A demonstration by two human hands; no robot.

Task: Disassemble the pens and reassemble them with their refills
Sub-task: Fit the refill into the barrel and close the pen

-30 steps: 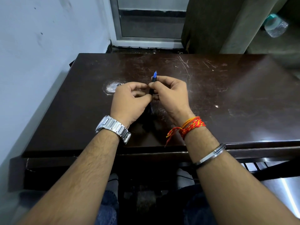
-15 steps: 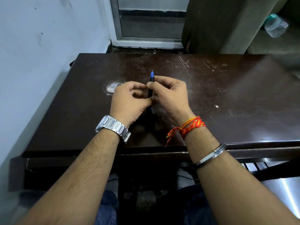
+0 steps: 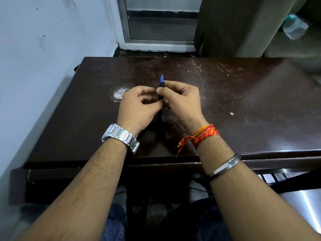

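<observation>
A dark pen (image 3: 161, 84) with a blue tip stands nearly upright over the middle of the dark wooden table (image 3: 243, 105), its tip pointing away from me. My right hand (image 3: 182, 101) pinches the pen's upper barrel between thumb and forefinger. My left hand (image 3: 139, 106), with a steel watch at the wrist, grips the lower barrel with curled fingers. The pen's lower end shows as a dark shaft between my palms. Most of the barrel is hidden by my fingers.
A whitish worn patch (image 3: 119, 93) marks the table left of my hands. A wall runs along the left side. A window frame (image 3: 156, 42) lies beyond the far edge, and a plastic bottle (image 3: 295, 28) at the far right.
The pen's blue tip has swung slightly left, from leaning right to almost upright. My hands have stayed on the pen at the same spot, with the fingers shifting a little.
</observation>
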